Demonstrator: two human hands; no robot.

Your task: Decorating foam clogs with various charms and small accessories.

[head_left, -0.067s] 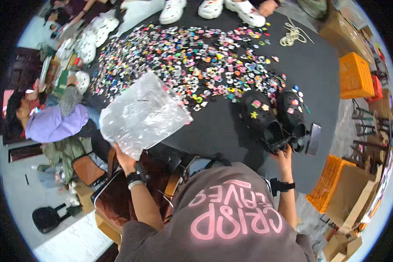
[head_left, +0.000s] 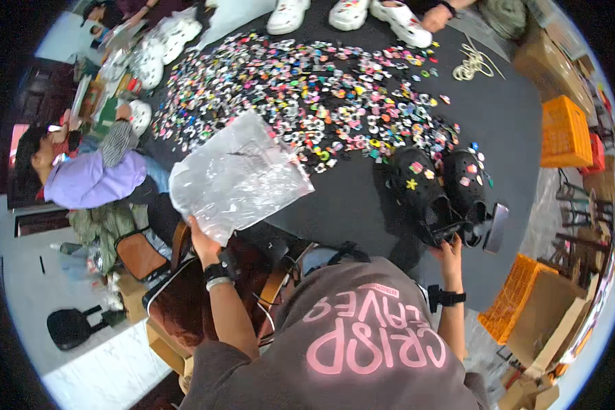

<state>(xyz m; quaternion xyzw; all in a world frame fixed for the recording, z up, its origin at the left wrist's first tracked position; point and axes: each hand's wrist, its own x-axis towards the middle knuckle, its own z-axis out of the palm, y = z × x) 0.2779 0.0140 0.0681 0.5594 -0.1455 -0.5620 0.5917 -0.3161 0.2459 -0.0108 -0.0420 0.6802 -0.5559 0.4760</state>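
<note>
My left hand [head_left: 203, 243] grips the near corner of a clear plastic bag [head_left: 239, 174], its fingers closed on the film. The bag hangs flat and crinkled over the table's left front edge. At the right, my right hand [head_left: 449, 254] has its fingers closed at the heel ends of a pair of black clogs [head_left: 420, 188]. The clogs lie side by side on the table, toes pointing away from me. Flower-shaped and other colourful charms sit on their uppers. Close beside the right clog lies a dark phone [head_left: 497, 228].
Many small colourful shoe charms [head_left: 307, 96] spread across the black table [head_left: 348, 219]. White clogs [head_left: 348, 14] stand at the far edge near another person's hand [head_left: 436, 20]. A coiled cord [head_left: 475, 65] lies far right. A person in a lilac top [head_left: 96, 178] sits left. Orange crates [head_left: 566, 133] stand right.
The whole view has shifted slightly, so the table and both hands appear a little farther right. Both hands keep their hold on the bag and the clogs.
</note>
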